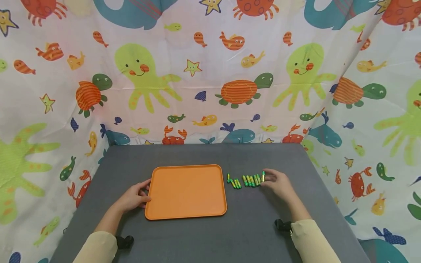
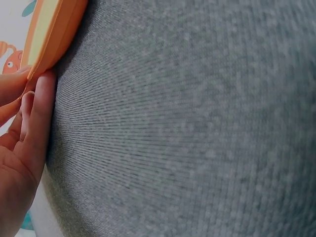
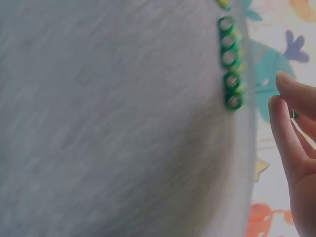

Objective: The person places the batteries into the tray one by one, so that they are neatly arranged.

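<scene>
An orange tray (image 1: 185,191) lies in the middle of the grey table (image 1: 250,226). My left hand (image 1: 144,190) rests flat on the table with straight fingers against the tray's left rim (image 2: 49,29); the fingers (image 2: 37,123) touch the rim in the left wrist view. To the right of the tray lies a row of several green and yellow batteries (image 1: 246,180) (image 3: 229,64). My right hand (image 1: 269,178) lies at the row's right end, its extended fingers (image 3: 284,123) touching the last battery (image 1: 263,176). A bit of green shows between those fingers.
Two black clamps (image 1: 125,241) (image 1: 282,224) sit at the table's near edge beside my sleeves. A sea-animal printed curtain (image 1: 210,73) hangs behind and on both sides of the table.
</scene>
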Demonstrator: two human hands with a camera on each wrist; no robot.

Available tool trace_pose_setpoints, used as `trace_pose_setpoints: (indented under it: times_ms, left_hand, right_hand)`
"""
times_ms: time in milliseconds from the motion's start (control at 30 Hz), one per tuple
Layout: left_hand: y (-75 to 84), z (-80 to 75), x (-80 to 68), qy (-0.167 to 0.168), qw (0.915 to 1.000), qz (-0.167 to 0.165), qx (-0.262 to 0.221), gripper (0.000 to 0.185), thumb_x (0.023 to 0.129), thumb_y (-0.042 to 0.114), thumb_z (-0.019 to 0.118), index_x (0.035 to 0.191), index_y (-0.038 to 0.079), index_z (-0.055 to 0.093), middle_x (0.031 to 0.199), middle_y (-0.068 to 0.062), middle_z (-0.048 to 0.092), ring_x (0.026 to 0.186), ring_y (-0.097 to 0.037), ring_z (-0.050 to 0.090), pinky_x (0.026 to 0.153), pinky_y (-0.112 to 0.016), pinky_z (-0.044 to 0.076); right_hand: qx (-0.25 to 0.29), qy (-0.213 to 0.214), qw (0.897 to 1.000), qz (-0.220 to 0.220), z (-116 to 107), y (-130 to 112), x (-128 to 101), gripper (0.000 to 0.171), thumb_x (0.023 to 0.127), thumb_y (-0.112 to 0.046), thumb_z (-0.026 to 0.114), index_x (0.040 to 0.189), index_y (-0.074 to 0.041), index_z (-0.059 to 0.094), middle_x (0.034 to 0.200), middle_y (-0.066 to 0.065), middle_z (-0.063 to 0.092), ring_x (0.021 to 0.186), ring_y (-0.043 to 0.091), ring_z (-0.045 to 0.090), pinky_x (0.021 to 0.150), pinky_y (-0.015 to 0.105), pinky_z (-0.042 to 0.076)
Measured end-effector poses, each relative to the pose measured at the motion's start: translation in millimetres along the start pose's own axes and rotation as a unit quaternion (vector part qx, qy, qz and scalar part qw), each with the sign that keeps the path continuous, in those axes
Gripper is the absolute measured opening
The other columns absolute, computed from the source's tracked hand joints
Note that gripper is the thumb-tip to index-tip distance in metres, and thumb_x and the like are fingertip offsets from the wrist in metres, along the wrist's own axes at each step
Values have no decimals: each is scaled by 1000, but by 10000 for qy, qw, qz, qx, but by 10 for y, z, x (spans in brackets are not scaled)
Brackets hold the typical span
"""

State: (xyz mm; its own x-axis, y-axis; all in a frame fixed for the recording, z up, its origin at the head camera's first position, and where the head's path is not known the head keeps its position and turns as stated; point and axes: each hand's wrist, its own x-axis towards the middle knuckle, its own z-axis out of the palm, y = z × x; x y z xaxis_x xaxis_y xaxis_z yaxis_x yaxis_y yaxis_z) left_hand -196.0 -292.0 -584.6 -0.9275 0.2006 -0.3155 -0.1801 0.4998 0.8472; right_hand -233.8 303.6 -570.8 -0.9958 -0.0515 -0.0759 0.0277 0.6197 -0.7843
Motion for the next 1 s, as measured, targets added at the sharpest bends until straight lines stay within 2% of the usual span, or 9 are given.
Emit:
trace_pose_setpoints:
  times_ms: [200,333,467,600,733,1000]
  left_hand:
    - [8,-9,-13,-26,9999,20,-152,84,89,0,73,159,7,28,125,-18,47,82,-25,59,65,-40,61]
    - [-24,1,-5,-38,9998,-2,-184,84,89,1,73,160,8,28,124,-18,46,83,-25,59,65,-40,61]
    - [-81,0,-4,-7,9999,-20,-156,84,89,2,73,160,9,28,125,-17,46,83,-25,58,66,-40,61]
    - [-126,-11,-22,89,9999,-58,-130,84,89,2,73,160,10,28,124,-16,46,82,-25,57,66,-39,61]
    - [-110,-6,-25,60,9998,-66,-175,83,90,3,73,160,12,29,125,-15,46,83,-26,57,66,-39,60]
    - [-72,4,19,8,9998,-82,-161,84,90,2,73,160,12,28,125,-15,45,85,-26,56,67,-39,60]
  right_hand:
    - [19,-55,9995,-312,23,-310,-41,60,87,-15,80,141,-5,57,123,20,69,112,35,67,82,43,58]
    - [185,-200,9990,-362,39,-494,-58,60,87,-19,81,141,-10,58,132,18,65,117,34,66,83,42,59]
    - [315,-300,9984,-367,76,-656,-32,60,86,-19,82,141,-14,59,127,15,68,115,32,66,80,40,59]
    - [278,-382,9977,-481,148,-792,9,59,87,-17,81,141,-13,58,126,16,68,114,32,67,80,39,59]
    - [178,-334,9977,-565,227,-891,19,59,86,-18,82,140,-13,59,128,15,67,113,31,67,79,39,60]
    - [439,-474,9963,-570,432,-1134,62,59,85,-18,82,140,-16,60,130,12,66,113,28,67,82,39,59]
